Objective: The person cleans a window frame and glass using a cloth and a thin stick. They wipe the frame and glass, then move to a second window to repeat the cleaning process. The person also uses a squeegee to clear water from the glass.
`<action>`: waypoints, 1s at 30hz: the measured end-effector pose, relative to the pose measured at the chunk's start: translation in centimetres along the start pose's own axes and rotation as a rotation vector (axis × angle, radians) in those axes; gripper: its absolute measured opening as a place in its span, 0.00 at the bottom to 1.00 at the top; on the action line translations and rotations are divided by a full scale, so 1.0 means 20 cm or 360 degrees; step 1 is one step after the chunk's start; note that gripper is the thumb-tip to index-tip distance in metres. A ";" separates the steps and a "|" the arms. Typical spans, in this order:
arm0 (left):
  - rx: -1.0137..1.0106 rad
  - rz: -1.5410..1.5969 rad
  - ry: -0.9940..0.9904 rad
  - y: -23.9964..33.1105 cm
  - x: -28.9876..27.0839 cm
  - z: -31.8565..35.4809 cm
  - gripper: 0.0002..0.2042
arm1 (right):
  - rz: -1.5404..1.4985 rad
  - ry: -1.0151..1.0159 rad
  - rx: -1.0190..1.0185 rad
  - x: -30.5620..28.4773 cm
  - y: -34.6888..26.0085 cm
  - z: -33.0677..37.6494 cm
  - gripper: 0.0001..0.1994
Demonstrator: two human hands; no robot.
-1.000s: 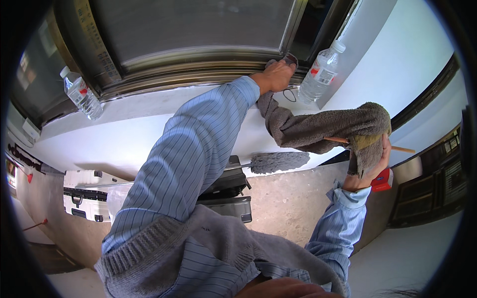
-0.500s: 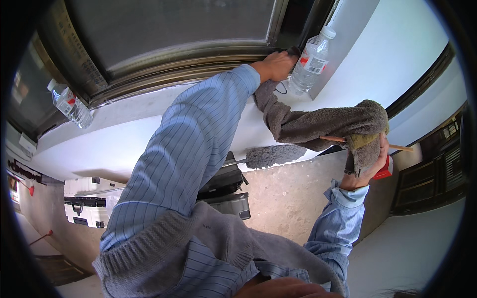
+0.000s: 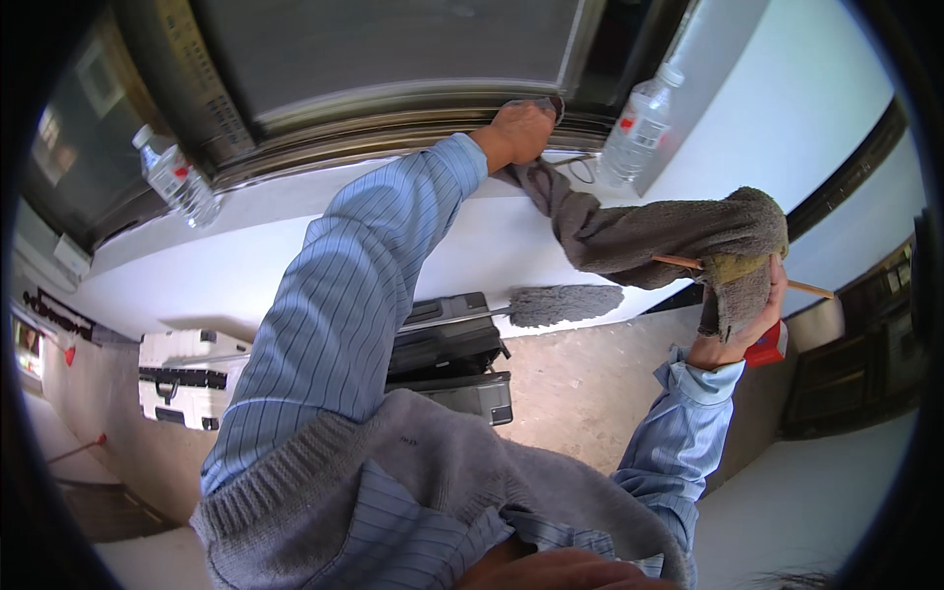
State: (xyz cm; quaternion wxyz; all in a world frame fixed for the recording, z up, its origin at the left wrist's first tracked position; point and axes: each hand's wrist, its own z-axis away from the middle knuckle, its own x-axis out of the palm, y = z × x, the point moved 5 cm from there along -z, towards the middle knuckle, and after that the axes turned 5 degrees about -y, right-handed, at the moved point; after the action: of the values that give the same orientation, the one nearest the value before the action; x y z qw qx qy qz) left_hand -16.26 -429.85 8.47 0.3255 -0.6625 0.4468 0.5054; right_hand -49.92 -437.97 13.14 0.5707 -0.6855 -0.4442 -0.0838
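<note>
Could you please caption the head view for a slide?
Left hand holds a cloth at the window frame; right hand grips its folds and a stick.

A white wall [image 3: 506,256] borders brownish floor [image 3: 570,383] — mottled.

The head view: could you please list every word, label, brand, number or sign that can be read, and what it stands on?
No text is clear enough to quote.
Clear plastic bottle on the right: red-and-white label, print too small.
Clear plastic bottle on the left: similar label, too small.
Yellowish strip along the dark metal window frame: dark characters, blurred.
Grey knitted vest: tiny dark mark, too small.
</note>
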 end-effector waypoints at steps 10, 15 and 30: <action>-0.0407 0.0024 0.0129 -0.46 -0.23 0.66 0.13 | -0.0086 -0.0575 -0.0001 0.40 0.15 0.12 0.24; -0.0691 -0.0070 0.0049 -0.76 -0.33 1.05 0.13 | 0.0256 -0.0559 -0.0162 0.61 0.23 0.27 0.30; -0.0722 -0.0202 0.0603 -0.95 -0.41 1.56 0.10 | 0.0152 -0.0555 0.0131 0.81 0.44 0.42 0.19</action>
State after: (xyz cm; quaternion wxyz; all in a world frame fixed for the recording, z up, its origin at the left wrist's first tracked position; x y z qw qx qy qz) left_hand -11.36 -392.68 7.40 0.1110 -0.8274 0.3330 0.4384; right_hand -37.54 -422.01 14.17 0.5160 -0.6860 -0.5065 0.0817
